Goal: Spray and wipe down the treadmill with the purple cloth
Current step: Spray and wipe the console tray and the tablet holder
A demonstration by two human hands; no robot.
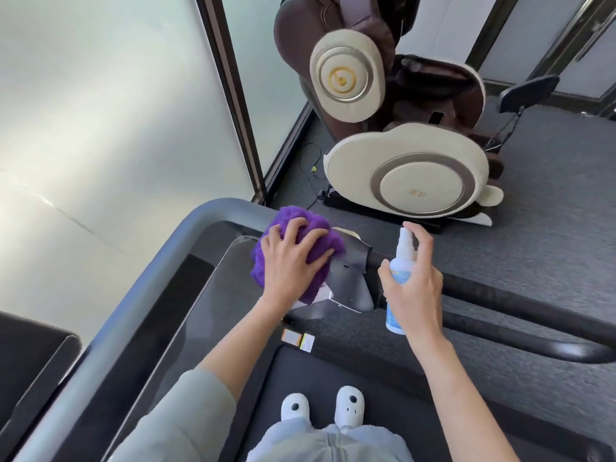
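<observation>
Treadmill (206, 328) console sits near, at the left. The left hand (293, 261), fingers spread, presses the purple cloth (300, 235) on it: wiping. The right hand (411, 288) grips the spray bottle (401, 261); next, probably more spray.

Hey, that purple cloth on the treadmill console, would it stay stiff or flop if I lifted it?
The purple cloth looks thick and fluffy, bunched under the left hand, so it would probably flop and drape. It seems light for its bulk. Its shaggy pile likely grips rather than slides.
</observation>
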